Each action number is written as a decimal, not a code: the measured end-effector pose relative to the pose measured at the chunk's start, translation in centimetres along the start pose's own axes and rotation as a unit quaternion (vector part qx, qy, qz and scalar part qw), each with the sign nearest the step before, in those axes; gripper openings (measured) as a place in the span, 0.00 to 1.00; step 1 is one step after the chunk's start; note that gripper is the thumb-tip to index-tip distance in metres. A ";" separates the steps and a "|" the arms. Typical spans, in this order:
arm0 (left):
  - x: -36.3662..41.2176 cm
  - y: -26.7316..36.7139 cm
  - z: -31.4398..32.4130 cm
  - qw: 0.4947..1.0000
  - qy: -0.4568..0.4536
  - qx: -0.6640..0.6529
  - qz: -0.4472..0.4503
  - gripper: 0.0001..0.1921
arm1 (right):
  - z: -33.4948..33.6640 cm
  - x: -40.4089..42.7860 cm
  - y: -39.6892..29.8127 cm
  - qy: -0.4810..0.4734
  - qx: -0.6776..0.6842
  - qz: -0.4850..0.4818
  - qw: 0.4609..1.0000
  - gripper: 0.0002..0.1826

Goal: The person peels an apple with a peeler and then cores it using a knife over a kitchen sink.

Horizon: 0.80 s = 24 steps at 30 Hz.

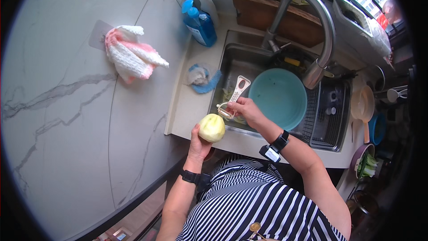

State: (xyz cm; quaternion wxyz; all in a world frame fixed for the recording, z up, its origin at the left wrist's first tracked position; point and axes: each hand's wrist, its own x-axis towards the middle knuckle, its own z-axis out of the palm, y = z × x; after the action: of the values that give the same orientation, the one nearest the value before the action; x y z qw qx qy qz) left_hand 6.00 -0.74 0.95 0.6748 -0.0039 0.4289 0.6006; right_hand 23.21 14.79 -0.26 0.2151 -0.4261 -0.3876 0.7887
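Observation:
My left hand [199,145] holds a round, pale yellow-green peeled fruit or vegetable [212,128] near the front edge of the sink. Close above it on the right, my right hand [244,107] grips a white Y-shaped peeler [239,88] near its blade end, its handle pointing up and away. The blade is just beside the peeled piece; whether they touch is hard to tell. Pale peelings [239,119] lie in the steel sink [236,57] beneath the right hand. A turquoise basin [278,98] sits in the sink to the right of the peeler.
A curved steel faucet [329,30] arches over the basin. Left of the sink lie a blue and white cloth [204,78] and a blue pump bottle [202,28]. A pink and white towel [133,53] hangs on the tiled wall. A wire rack [329,113] stands in the right basin; a wooden board [277,18] leans behind.

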 end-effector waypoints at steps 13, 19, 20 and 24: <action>-0.4 0.3 1.2 0.999 -0.009 0.039 -0.005 0.46 | 3.2 -2.4 0.3 -0.136 -0.006 0.026 0.990 0.23; -1.4 0.6 1.4 0.996 -0.061 0.062 -0.008 0.47 | 1.2 -0.5 0.9 -0.138 0.162 0.117 0.970 0.15; -1.4 0.5 1.3 0.998 -0.050 0.044 -0.013 0.46 | 1.1 -0.2 1.3 -0.114 0.147 0.105 0.977 0.16; -1.5 0.8 0.8 0.999 -0.045 -0.006 -0.029 0.42 | 0.5 0.7 1.4 0.007 0.026 0.032 0.999 0.14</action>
State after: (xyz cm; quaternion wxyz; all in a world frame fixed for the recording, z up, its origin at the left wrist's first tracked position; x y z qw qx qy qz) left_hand 5.99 -1.28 2.71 0.7105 0.0067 0.3940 0.5830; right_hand 22.36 14.20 -1.56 0.2032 -0.4381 -0.3512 0.8021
